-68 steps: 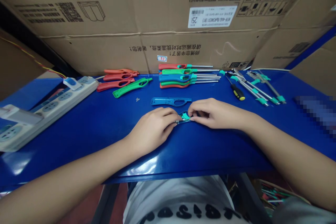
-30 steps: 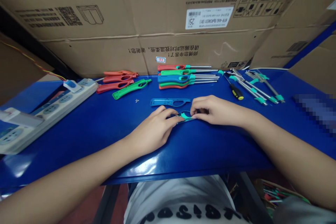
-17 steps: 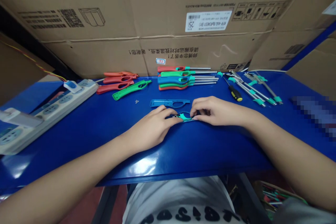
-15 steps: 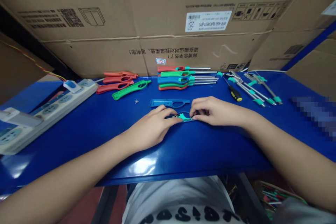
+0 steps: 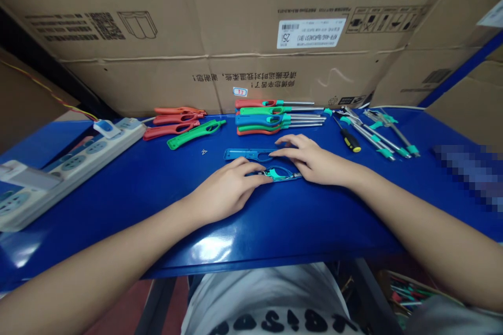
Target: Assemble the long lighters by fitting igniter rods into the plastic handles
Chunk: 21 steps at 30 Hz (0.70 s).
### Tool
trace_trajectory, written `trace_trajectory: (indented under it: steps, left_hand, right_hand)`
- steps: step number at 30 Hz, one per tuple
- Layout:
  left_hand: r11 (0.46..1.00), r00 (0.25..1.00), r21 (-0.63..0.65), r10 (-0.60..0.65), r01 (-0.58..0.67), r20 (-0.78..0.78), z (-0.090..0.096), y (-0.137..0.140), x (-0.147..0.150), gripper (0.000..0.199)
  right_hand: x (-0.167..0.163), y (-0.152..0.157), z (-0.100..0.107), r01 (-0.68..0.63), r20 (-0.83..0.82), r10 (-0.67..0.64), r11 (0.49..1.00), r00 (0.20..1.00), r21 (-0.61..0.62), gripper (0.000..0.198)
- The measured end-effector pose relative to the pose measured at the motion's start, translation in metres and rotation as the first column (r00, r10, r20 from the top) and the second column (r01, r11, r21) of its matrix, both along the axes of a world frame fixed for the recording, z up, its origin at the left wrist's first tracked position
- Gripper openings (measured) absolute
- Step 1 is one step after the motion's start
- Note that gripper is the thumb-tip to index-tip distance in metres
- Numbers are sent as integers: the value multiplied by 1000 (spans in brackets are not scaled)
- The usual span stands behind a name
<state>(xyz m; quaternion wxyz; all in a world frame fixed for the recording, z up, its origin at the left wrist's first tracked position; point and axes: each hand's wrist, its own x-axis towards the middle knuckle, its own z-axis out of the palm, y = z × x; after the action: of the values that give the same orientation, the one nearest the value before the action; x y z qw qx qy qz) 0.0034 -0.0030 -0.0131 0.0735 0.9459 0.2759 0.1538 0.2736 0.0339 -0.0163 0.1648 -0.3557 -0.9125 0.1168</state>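
My left hand [image 5: 230, 188] pinches the left part of a blue lighter handle half [image 5: 290, 179] on the table. A teal trigger [image 5: 277, 173] and small inner parts sit in that half, partly hidden by my fingers. Just behind it lies a second, hollow blue handle half [image 5: 245, 154]. My right hand [image 5: 310, 159] has its fingers apart, with one fingertip over the right end of that second half; whether it touches is hard to tell. Its lower side is beside the right end of the pinched half.
Several long-nosed lighters [image 5: 259, 119] lie at the back, with red and green handle shells [image 5: 196, 133] left of them. A screwdriver [image 5: 351, 141] and metal tubes with teal triggers [image 5: 377, 136] lie to the right. A power strip [image 5: 82, 167] runs along the left. Cardboard [image 5: 236, 36] stands behind.
My right hand has let go of the right end of the pinched handle half. Its fingers have spread and moved back and left over the second half. My left hand stays in place.
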Motion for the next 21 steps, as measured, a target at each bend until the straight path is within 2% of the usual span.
trace_trajectory:
  steps: [3, 7, 9, 11, 13, 16, 19, 21]
  left_hand:
    - [999, 995, -45, -7, 12, 98, -1, 1, 0, 33]
    - [991, 969, -134, 59, -27, 241, 5, 3, 0, 25]
    - [991, 956, -98, 115, -92, 268, 10, 6, -2, 23]
    - [989, 955, -9, 143, -146, 259, 14, 11, -5, 27]
    - [980, 964, 85, 157, -178, 213, 15, 16, -8, 34]
    - [969, 975, 161, 165, -188, 148, 14, 21, -12, 43]
    - [978, 980, 131, 142, -161, 141, 13, 21, -14, 43]
    - [988, 980, 72, 126, -138, 153, 14, 19, -14, 41]
  right_hand:
    - [-2, 1, -4, 56, -7, -56, 996, 998, -64, 38]
    - [1, 3, 0, 111, -83, -116, 992, 990, -66, 9]
    - [2, 5, 3, 136, -142, -146, 988, 979, -77, 8]
    - [1, 5, 4, 191, -248, -230, 966, 941, -174, 15]
    - [-2, 5, 4, 215, -370, -356, 903, 858, -371, 24]
    - [-7, 2, 7, 109, -449, -486, 760, 750, -641, 34]
    - [-10, -3, 12, 7, -441, -512, 658, 737, -753, 35]
    - [-10, -6, 14, -26, -443, -480, 656, 758, -754, 35]
